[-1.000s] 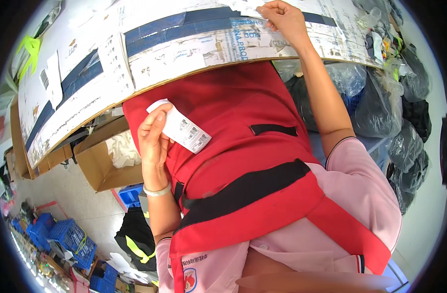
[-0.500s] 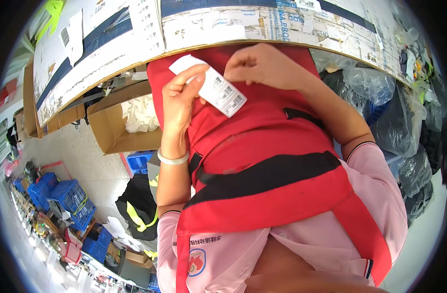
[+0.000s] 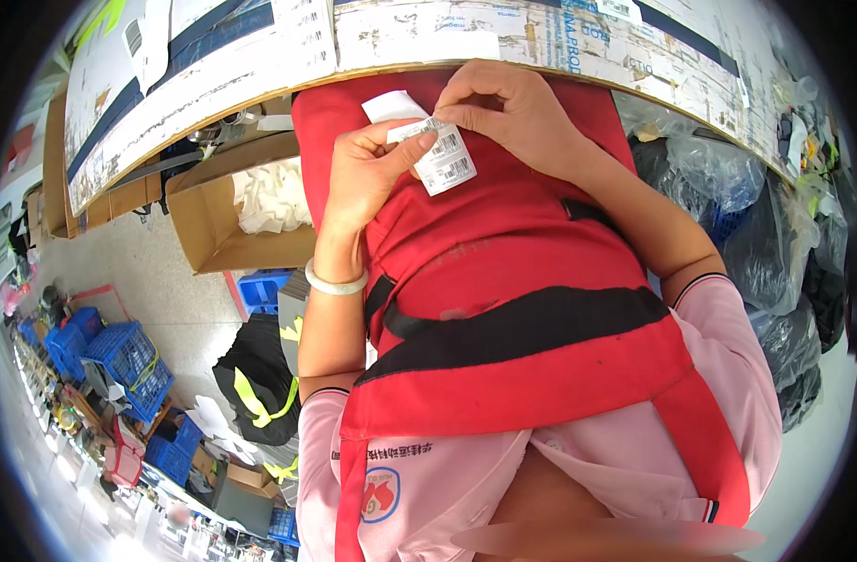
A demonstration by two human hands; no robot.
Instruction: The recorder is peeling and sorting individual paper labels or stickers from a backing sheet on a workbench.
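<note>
Against the red apron (image 3: 503, 281), the left hand (image 3: 367, 178) pinches a strip of white barcode labels (image 3: 433, 150) while the right hand (image 3: 513, 117) nips its top edge between thumb and forefinger. Peeling looks barely begun; beyond, the label-covered table edge (image 3: 541, 56) waits.

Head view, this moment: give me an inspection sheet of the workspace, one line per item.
Surface: worktable edge at top, covered in worn paper and tape.
Job's things: white barcode label strip, held in front of a red apron.
Clutter: open cardboard box holding white cloth.
Grippers: left hand grips the strip; right hand pinches its upper end.
Cables: nothing seen.
Surroundings: blue crates on the floor, dark plastic bags at right.
</note>
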